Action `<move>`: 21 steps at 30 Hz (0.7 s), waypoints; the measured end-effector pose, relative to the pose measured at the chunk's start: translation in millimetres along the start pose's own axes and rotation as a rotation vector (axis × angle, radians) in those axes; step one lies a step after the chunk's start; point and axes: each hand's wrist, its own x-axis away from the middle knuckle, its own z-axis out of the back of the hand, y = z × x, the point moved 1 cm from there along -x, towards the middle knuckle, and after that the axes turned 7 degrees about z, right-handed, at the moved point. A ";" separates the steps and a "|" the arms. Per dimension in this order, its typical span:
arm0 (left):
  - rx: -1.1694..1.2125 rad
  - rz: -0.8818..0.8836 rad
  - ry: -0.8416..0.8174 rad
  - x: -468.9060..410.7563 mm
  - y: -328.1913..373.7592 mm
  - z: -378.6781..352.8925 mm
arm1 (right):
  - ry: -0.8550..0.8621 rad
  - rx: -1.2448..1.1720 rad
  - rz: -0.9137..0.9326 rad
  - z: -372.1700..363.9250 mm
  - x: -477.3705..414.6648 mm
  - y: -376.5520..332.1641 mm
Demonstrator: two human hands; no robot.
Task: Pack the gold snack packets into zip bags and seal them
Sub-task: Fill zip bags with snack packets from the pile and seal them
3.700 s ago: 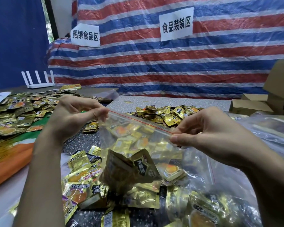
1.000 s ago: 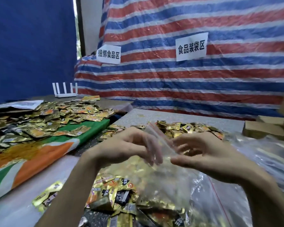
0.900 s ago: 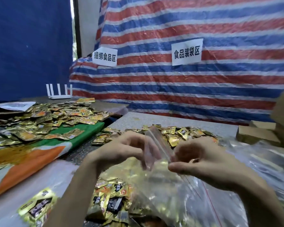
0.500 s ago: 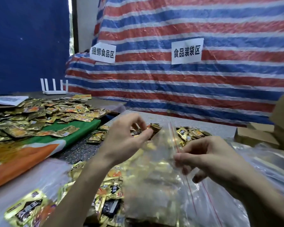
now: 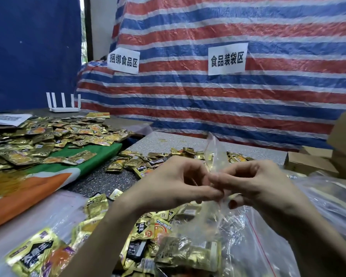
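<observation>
While the worktop (image 5: 188, 139) lies strewn with gold snack packets (image 5: 48, 140) from far left to near, the filled zip bag (image 5: 230, 228) sits near centre, its mouth pinched between the left hand (image 5: 174, 186) and right hand (image 5: 262, 186). Both hands' fingers (image 5: 206, 190) grasp the seal where they meet. To close it cleanly, they should probably press the tracks square, then slide apart without skipping.

gold snack packets (image 5: 72, 136), red-white-blue striped tarp (image 5: 248, 100), green-orange cloth (image 5: 54, 176)
</observation>
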 end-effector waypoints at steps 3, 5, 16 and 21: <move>0.091 0.054 0.019 -2.5 -5.1 5.1 | 0.005 -0.003 -0.030 2.7 0.1 -0.6; 0.151 0.102 0.066 -2.6 -7.7 10.9 | 0.062 0.000 -0.055 6.0 0.5 -0.1; 0.268 0.325 0.323 4.6 -11.2 39.7 | 0.012 0.600 0.453 -2.8 3.1 0.5; 0.305 0.431 0.342 2.7 -19.2 44.9 | -0.409 0.594 0.326 -12.7 7.3 -0.7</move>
